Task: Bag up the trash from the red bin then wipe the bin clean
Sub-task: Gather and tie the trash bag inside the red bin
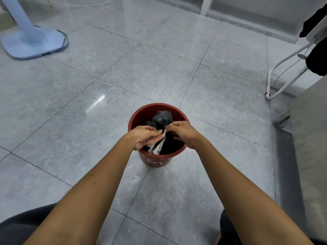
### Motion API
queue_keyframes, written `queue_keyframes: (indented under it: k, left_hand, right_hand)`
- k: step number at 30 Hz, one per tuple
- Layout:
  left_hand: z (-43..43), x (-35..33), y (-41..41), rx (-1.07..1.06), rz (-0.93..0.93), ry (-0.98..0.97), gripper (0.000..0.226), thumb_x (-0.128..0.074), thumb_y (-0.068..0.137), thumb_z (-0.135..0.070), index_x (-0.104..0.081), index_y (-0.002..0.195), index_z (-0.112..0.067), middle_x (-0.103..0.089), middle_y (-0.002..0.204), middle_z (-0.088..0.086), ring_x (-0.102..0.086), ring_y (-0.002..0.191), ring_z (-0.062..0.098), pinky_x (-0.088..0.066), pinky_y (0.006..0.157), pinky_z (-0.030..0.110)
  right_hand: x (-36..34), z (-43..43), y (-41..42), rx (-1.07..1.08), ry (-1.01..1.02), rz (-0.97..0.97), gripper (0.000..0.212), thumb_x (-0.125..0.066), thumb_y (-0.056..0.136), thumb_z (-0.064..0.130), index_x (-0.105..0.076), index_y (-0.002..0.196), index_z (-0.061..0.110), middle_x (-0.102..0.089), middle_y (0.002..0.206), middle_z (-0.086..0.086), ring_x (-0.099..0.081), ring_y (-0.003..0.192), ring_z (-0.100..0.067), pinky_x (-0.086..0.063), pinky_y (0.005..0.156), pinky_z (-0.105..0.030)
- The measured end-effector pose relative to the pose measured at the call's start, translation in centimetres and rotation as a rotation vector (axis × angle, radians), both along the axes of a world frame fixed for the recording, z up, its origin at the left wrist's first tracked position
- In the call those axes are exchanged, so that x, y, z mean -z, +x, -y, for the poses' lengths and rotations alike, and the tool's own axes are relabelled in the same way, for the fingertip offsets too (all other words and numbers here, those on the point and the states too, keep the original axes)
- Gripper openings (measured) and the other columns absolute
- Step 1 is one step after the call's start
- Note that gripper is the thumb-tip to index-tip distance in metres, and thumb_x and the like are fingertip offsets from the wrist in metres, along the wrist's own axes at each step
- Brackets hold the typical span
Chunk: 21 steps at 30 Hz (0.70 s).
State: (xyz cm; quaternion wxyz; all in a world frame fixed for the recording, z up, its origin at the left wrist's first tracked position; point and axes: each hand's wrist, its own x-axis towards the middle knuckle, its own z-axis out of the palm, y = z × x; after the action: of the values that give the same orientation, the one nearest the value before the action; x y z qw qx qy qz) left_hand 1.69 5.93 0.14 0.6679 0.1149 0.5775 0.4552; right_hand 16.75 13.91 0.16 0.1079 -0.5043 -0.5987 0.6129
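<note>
The red bin (155, 160) stands on the floor (123, 76) just in front of my knees, with the black bag (161, 119) bunched up inside it. My left hand (144, 137) pinches a white scrap (156, 147) and my right hand (183, 134) pinches the bag's gathered edge. The bag looks thin, soft and light, likely slippery, so I'd grip the twisted neck rather than the sides. The fan base (35, 43) and white rack (283, 68) stand well apart; nothing blocks lifting.
</note>
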Motion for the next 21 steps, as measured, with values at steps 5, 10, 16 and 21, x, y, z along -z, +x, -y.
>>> queue_keyframes:
  k: [5, 10, 16, 21]
  left_hand:
    - [0.2, 0.5, 0.9, -0.066, 0.020, 0.071, 0.023, -0.063, 0.084, 0.006, -0.047, 0.078, -0.009, -0.073, 0.066, 0.009, -0.072, 0.065, 0.013, -0.058, 0.057, 0.019]
    - [-0.2, 0.8, 1.1, -0.100, 0.042, 0.100, 0.023, -0.068, 0.081, 0.002, -0.049, 0.076, -0.011, -0.073, 0.071, 0.011, -0.073, 0.070, 0.017, -0.058, 0.058, 0.021]
    - [-0.4, 1.8, 1.7, -0.178, -0.002, 0.116, 0.025, -0.067, 0.079, 0.009, -0.050, 0.078, -0.009, -0.068, 0.080, 0.015, -0.071, 0.073, 0.020, -0.060, 0.065, 0.025]
    - [-0.5, 1.9, 1.6, -0.236, -0.026, 0.123, 0.025, -0.070, 0.077, 0.009, -0.054, 0.081, -0.009, -0.065, 0.079, 0.008, -0.068, 0.070, 0.017, -0.060, 0.069, 0.026]
  right_hand:
    - [0.0, 0.4, -0.3, 0.006, 0.082, 0.030, 0.013, -0.067, 0.086, 0.019, -0.070, 0.074, 0.017, -0.070, 0.079, 0.001, -0.062, 0.075, -0.008, -0.046, 0.062, -0.018]
    - [0.1, 0.2, 0.0, -0.014, 0.123, 0.064, 0.014, -0.065, 0.086, 0.019, -0.070, 0.073, 0.016, -0.072, 0.083, -0.007, -0.068, 0.083, -0.021, -0.055, 0.076, -0.030]
    - [0.0, 0.4, 0.0, -0.016, 0.100, 0.037, 0.015, -0.065, 0.089, 0.021, -0.072, 0.077, 0.016, -0.072, 0.091, -0.009, -0.068, 0.096, -0.025, -0.055, 0.091, -0.040]
    - [-0.6, 0.6, 1.0, -0.150, -0.132, 0.012, 0.009, -0.062, 0.093, 0.021, -0.062, 0.100, 0.015, -0.072, 0.090, -0.005, -0.072, 0.079, -0.016, -0.059, 0.069, -0.032]
